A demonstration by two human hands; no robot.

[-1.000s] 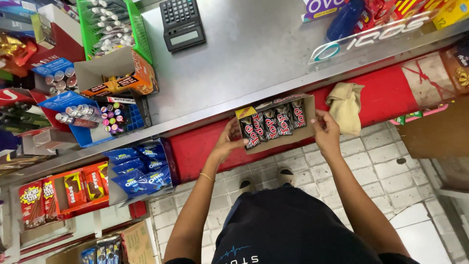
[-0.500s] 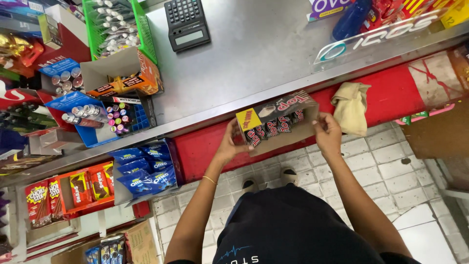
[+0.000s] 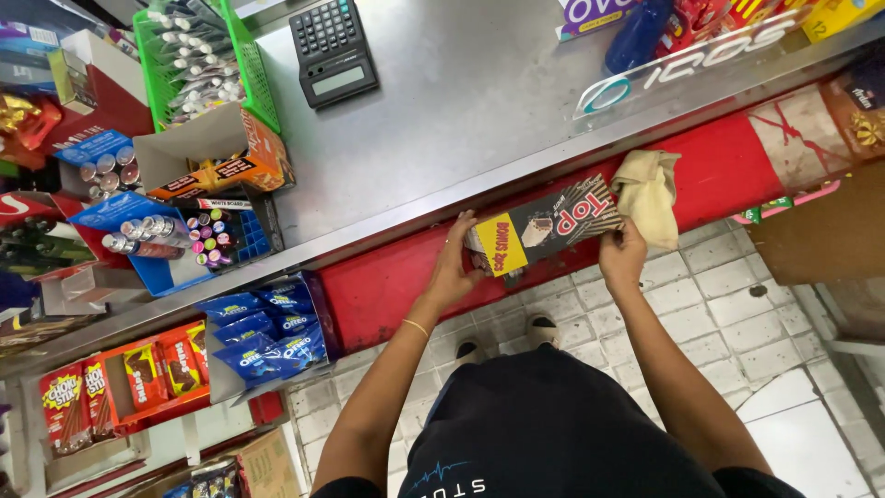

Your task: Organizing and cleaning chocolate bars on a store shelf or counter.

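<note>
Hands grip a long dark snack box (image 3: 548, 226) at its ends, left hand (image 3: 458, 263) and right hand (image 3: 622, 255) with fingers clamped on it, just under the front edge of the steel counter (image 3: 461, 111). Keeping both grips level should stop it tipping. Its printed face, with a yellow patch, is turned up beside a yellowish cloth (image 3: 650, 189).

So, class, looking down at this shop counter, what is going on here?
A person stands at a steel counter and holds a dark snack display box with both hands, the left hand at one end and the right hand at the other. The box is tipped so its printed side faces up, against the counter's red front edge. A yellowish cloth lies on that edge beside it. A calculator rests further back, and packets of biscuits fill the shelves on the left.
</note>
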